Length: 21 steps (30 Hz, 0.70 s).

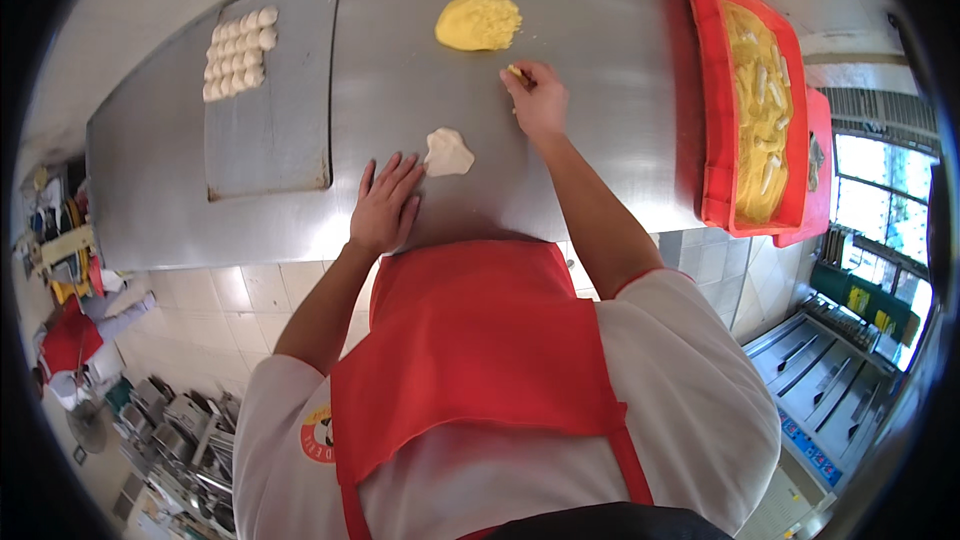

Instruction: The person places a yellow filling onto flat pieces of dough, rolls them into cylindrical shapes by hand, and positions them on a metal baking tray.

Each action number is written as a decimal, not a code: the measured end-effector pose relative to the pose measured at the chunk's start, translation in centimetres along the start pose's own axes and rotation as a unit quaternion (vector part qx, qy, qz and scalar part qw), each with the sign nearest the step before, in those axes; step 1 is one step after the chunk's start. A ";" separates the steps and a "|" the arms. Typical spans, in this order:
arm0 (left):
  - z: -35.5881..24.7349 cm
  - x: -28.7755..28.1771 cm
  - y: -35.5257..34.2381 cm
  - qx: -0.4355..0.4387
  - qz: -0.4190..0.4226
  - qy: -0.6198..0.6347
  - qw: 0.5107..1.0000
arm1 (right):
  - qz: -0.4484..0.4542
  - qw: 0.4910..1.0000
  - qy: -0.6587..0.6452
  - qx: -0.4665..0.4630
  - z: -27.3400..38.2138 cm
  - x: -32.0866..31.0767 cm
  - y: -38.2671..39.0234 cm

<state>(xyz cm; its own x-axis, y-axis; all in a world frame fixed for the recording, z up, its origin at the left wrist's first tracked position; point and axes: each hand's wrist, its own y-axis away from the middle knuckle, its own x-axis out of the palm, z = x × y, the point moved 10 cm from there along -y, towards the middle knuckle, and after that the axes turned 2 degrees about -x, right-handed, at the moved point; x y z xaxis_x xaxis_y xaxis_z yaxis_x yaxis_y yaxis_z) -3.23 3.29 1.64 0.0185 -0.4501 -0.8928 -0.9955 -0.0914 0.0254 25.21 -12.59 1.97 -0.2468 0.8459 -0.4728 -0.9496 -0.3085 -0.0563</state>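
A flattened piece of pale dough lies on the steel table in front of me. My left hand rests flat beside it, fingers spread, the fingertips close to its left edge. Farther off sits a mound of crumbly yellow filling, smooth on the left and broken up on the right. Just below that mound, my right hand pinches a small lump of the same yellow filling between thumb and fingers. A few crumbs are scattered near the mound.
On the left, a metal baking tray carries rows of small dough balls. A red plastic crate at the right end holds yellow powder with white sticks in it. Another person in red is at the far left. Metal equipment stands lower right.
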 end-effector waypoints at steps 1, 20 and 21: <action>-0.3 -1.1 -0.4 0.019 -0.050 0.023 0.998 | 0.023 0.999 -0.029 -0.014 -0.1 0.3 1.6; 0.8 -1.6 -6.4 -0.014 -0.215 0.214 0.953 | 0.127 0.904 0.190 -0.360 6.9 7.3 11.0; 0.6 -1.4 -6.6 -0.006 -0.213 0.191 0.958 | 0.139 0.896 0.203 -0.370 6.7 7.4 11.3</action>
<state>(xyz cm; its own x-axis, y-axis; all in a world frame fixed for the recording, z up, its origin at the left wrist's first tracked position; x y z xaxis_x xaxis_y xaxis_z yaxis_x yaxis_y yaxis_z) 3.24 5.05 2.45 0.4571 -0.6620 -0.5940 -0.8893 -0.3480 -0.2966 11.38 -6.93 3.71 -0.2198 0.5106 -0.8313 -0.4364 -0.8135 -0.3843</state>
